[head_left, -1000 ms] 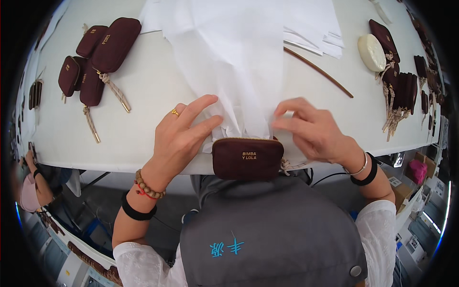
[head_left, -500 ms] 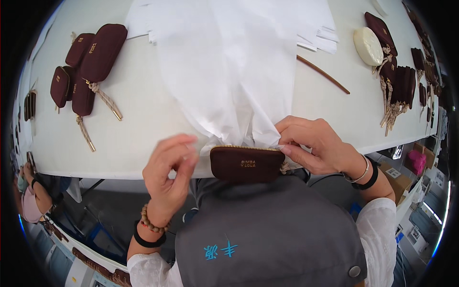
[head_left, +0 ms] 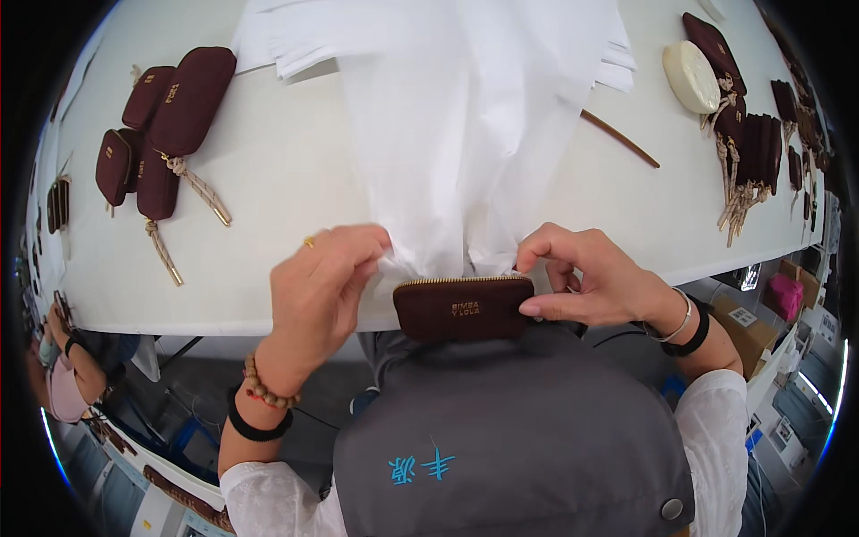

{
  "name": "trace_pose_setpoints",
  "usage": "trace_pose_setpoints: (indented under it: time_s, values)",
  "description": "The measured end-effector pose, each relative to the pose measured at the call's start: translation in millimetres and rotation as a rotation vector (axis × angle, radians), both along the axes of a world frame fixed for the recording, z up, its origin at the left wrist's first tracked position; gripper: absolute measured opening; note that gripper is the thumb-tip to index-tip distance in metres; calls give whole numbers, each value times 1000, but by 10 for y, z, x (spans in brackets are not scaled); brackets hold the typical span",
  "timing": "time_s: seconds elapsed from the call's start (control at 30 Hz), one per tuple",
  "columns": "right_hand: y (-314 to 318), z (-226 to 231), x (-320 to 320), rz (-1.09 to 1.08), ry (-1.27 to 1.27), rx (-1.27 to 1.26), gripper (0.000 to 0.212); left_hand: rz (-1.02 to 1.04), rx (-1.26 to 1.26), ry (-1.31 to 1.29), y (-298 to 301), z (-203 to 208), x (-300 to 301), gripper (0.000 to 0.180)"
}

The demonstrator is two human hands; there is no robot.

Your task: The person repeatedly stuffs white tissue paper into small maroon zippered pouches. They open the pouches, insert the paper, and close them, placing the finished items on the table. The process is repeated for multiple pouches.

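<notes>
A dark brown zip pouch (head_left: 461, 310) with a gold-toothed zipper along its top stands at the table's near edge, against my grey apron. White tissue paper (head_left: 447, 170) runs across the table to the pouch, its near end gathered along the zipper. At the pouch's upper left corner, the fingertips of my left hand (head_left: 324, 282) pinch the tissue paper. My right hand (head_left: 595, 276) is at the right end, its thumb on the pouch's front and its index finger on the paper by the top corner. The corner lies between them.
Several burgundy pouches (head_left: 192, 100) with cord tassels lie at the left. More pouches (head_left: 761, 157) and a round cream roll (head_left: 691, 77) are at the right. A thin brown strip (head_left: 620, 140) rests beside the paper. Another person's arm (head_left: 76, 362) shows at far left.
My left hand has come in toward the pouch and taken the paper's edge. My right thumb and index finger have spread apart at the corner. The tissue paper has shifted right.
</notes>
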State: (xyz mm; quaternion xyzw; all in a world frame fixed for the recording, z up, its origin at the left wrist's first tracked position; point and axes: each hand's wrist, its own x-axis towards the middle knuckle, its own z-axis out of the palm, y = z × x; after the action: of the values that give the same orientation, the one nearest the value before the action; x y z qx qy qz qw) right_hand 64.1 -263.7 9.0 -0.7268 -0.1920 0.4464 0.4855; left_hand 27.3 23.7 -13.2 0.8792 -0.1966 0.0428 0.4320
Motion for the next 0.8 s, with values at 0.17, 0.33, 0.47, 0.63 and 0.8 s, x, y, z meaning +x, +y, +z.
trace_pose_setpoints:
  time_s: [0.17, 0.33, 0.47, 0.63, 0.8]
  values:
    - [89, 17, -40, 19, 56, -53, 24, -43, -311, 735, -34, 97, -447, 31]
    - [133, -62, -235, -50, 23, 23, 24, 110, -752, 1025, -96, -60, -545, 37]
    - [88, -169, -242, -186, 106, 37, 20, 96, -868, 1209, -2, 30, -352, 33]
    - [158, -82, -129, -203, 180, 31, 12, 5, -740, 1150, -14, 37, -305, 23]
    - [119, -217, -155, -167, -395, 32, 13, 97, 42, 170, 39, -98, -234, 21]
